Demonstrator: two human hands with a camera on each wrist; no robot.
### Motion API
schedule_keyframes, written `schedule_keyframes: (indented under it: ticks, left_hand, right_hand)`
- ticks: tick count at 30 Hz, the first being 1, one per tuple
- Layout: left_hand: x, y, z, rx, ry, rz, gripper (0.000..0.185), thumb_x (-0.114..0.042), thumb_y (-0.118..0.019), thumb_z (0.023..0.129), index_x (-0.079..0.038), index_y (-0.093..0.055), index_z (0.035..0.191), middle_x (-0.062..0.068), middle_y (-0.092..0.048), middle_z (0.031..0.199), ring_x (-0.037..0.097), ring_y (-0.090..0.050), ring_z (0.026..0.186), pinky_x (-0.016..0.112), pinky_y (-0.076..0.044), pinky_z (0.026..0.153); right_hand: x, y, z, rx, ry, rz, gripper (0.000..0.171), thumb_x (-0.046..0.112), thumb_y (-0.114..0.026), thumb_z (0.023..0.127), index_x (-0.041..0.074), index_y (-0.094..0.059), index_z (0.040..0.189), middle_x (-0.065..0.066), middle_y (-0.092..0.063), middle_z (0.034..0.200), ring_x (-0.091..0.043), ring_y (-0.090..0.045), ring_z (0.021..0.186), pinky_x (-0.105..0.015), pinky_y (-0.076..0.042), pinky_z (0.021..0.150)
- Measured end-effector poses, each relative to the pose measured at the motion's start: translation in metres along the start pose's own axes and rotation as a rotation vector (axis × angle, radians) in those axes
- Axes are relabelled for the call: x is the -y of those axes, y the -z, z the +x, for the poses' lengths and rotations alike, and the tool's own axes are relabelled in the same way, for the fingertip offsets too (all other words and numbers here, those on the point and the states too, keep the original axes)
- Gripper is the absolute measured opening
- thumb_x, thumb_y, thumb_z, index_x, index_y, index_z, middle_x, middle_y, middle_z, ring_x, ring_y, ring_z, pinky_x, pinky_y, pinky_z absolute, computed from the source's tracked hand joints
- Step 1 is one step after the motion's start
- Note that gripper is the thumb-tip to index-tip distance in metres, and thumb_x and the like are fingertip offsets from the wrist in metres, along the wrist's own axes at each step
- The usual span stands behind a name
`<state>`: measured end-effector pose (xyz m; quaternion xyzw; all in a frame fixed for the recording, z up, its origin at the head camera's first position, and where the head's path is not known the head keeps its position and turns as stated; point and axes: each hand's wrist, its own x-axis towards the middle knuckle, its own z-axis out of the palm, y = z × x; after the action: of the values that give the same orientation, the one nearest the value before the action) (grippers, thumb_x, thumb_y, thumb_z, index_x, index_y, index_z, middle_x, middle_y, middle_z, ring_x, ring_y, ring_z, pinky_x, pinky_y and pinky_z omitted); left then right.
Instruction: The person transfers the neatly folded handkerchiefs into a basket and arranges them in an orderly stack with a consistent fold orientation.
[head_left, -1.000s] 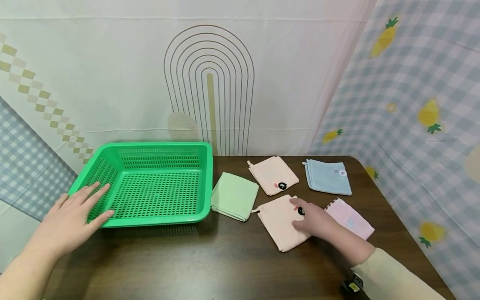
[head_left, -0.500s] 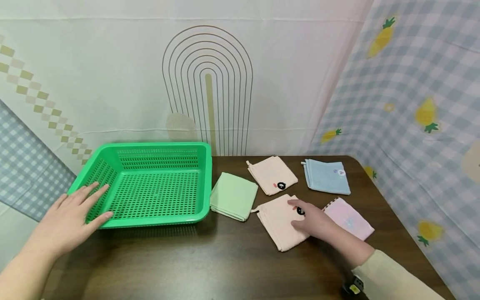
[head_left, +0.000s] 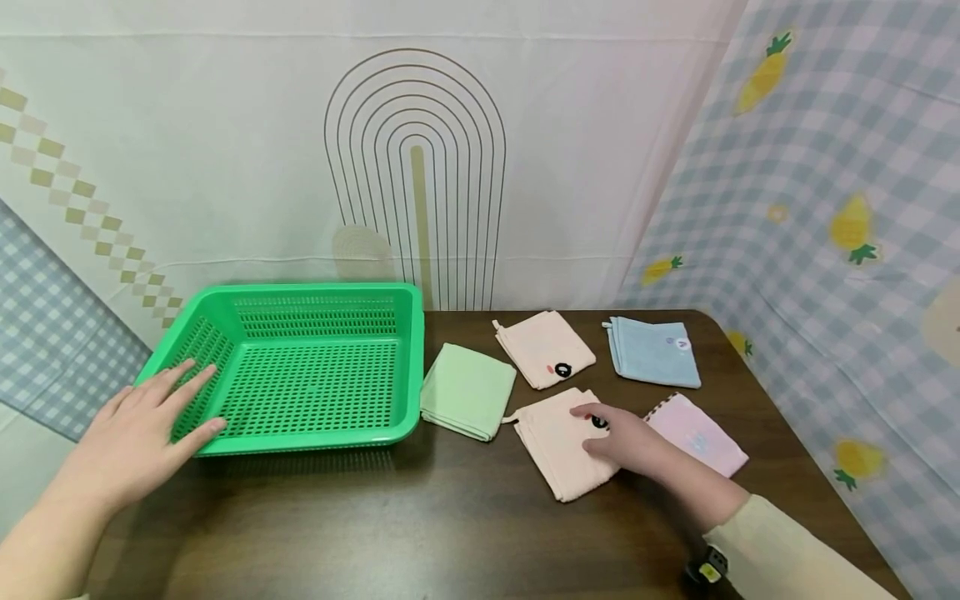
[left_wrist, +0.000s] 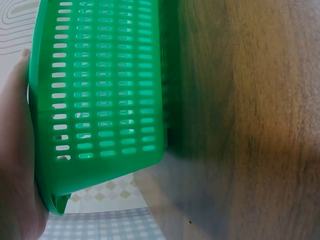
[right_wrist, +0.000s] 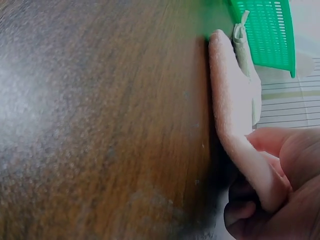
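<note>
Peach-coloured and folded, the near cloth (head_left: 558,442) lies flat on the dark wooden table (head_left: 420,525), just right of centre, its long axis running from the far left to the near right, with a small hanging loop at its far-left corner. A black round motif with a pink dot shows on it beside the fingers; no writing can be read.

The right hand (head_left: 626,437) rests on its right edge, and the right wrist view shows the thumb and fingers pinching that edge (right_wrist: 245,150).

Around it lie a green cloth (head_left: 467,390), a second peach cloth (head_left: 543,348) with the same motif, a blue cloth (head_left: 652,352) and a pink cloth (head_left: 697,433).

The left hand (head_left: 138,433), fingers straight, presses on the near left rim of the green basket (head_left: 315,367).
</note>
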<state>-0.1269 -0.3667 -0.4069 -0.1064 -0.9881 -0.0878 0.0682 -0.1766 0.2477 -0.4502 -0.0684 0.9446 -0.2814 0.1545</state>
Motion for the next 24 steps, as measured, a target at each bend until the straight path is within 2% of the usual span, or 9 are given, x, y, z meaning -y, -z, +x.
schedule_keyframes:
  ticks: [5,13,24]
  left_hand:
    - [-0.003,0.002,0.001,-0.013,-0.003,0.0,0.083,-0.053,-0.059,0.095,-0.027,-0.016,0.161,0.018,-0.021,0.161,0.048,-0.023,0.142,0.072,-0.005,0.111]
    - [-0.002,0.0,0.001,-0.005,-0.017,-0.001,0.084,-0.052,-0.059,0.095,-0.025,-0.015,0.161,0.02,-0.021,0.161,0.048,-0.021,0.144,0.055,0.016,0.117]
    - [-0.001,-0.001,0.001,0.009,-0.02,0.009,0.083,-0.052,-0.057,0.097,-0.025,-0.012,0.161,0.018,-0.017,0.164,0.046,-0.018,0.146,0.05,0.021,0.116]
  right_hand:
    - [0.0,0.0,-0.001,0.004,-0.001,0.004,0.05,0.011,-0.073,0.086,0.016,-0.062,0.135,-0.02,-0.053,0.141,-0.034,-0.05,0.128,-0.051,-0.044,0.099]
    - [-0.001,-0.001,-0.006,-0.03,0.025,0.004,0.05,0.011,-0.072,0.087,0.015,-0.062,0.136,-0.018,-0.057,0.138,-0.027,-0.053,0.116,-0.046,-0.045,0.093]
    - [-0.007,-0.003,-0.016,-0.086,0.047,0.034,0.046,0.018,-0.071,0.092,0.02,-0.062,0.137,-0.014,-0.057,0.14,-0.027,-0.052,0.126,-0.048,-0.046,0.098]
